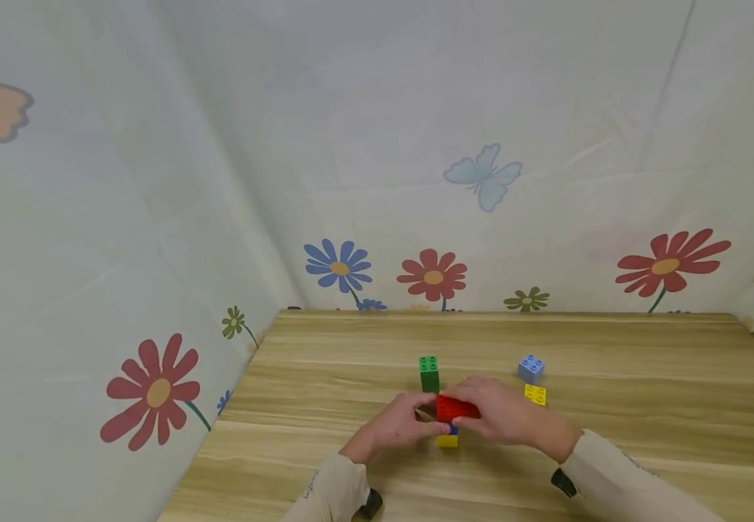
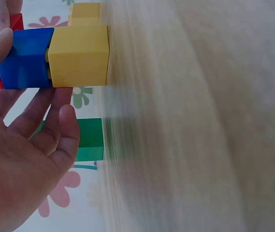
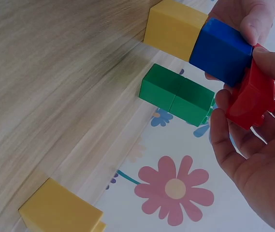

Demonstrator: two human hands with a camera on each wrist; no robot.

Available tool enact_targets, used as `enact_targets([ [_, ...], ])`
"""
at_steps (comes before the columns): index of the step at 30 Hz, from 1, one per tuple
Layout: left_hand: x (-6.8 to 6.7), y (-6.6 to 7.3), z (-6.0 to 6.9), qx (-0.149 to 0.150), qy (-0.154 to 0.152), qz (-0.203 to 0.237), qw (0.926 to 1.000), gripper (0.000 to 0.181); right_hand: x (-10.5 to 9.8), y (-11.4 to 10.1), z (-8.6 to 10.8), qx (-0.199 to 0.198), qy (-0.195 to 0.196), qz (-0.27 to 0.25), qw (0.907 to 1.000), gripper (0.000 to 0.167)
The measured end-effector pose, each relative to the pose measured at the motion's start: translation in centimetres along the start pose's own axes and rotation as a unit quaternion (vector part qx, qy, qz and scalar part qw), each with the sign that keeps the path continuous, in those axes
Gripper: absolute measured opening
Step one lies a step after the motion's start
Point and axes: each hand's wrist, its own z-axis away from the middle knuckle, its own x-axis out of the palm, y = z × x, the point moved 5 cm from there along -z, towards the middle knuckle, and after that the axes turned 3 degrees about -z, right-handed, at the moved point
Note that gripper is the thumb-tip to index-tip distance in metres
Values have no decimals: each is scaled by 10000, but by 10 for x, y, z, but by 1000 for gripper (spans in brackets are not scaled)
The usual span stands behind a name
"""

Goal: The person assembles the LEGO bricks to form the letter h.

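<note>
A stack stands on the table, with a yellow brick [image 3: 175,30] at the bottom, a blue brick [image 3: 222,50] above it and a red brick [image 1: 457,408] on top. Yellow studs show in a thin gap under the blue brick in the left wrist view. My left hand [image 1: 403,422] pinches the blue brick, thumb on the near side and fingers behind. With thumb and fingers, my right hand [image 1: 499,412] grips the red brick, which juts out sideways past the blue one. Just behind the hands rise two stacked green bricks [image 3: 177,94].
Right of the stack, a second yellow brick [image 1: 536,394] sits partly behind my right hand. A light blue brick [image 1: 531,370] lies just beyond it. The wooden table [image 1: 664,377] meets a flower-printed cloth [image 1: 377,196] at its back and left side.
</note>
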Motion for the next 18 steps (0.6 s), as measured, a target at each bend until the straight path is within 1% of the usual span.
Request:
enact_targets([
  [3,1,1,2,37,45,70,10000,24,1,0,0,4,51,-14,10000,41],
  [5,4,-2,4,34,71,131,9999,24,7,2,2,70,70,-105,9999,40],
  [8,9,-6,7,27,198,231,9995,26,18,8,4,318,123,-469,9983,41],
  [10,11,-7,7,96,336,296,9989,29,22,12,6,526,227,-764,9954,41],
  [12,11,-8,5,151,464,333,9983,31,25,15,6,622,377,-1000,9923,41],
  [14,9,-9,3,154,537,313,9979,31,25,16,5,560,502,-1040,9917,41],
  [18,3,-11,7,-40,406,258,9988,29,25,12,1,281,459,-913,9944,40],
])
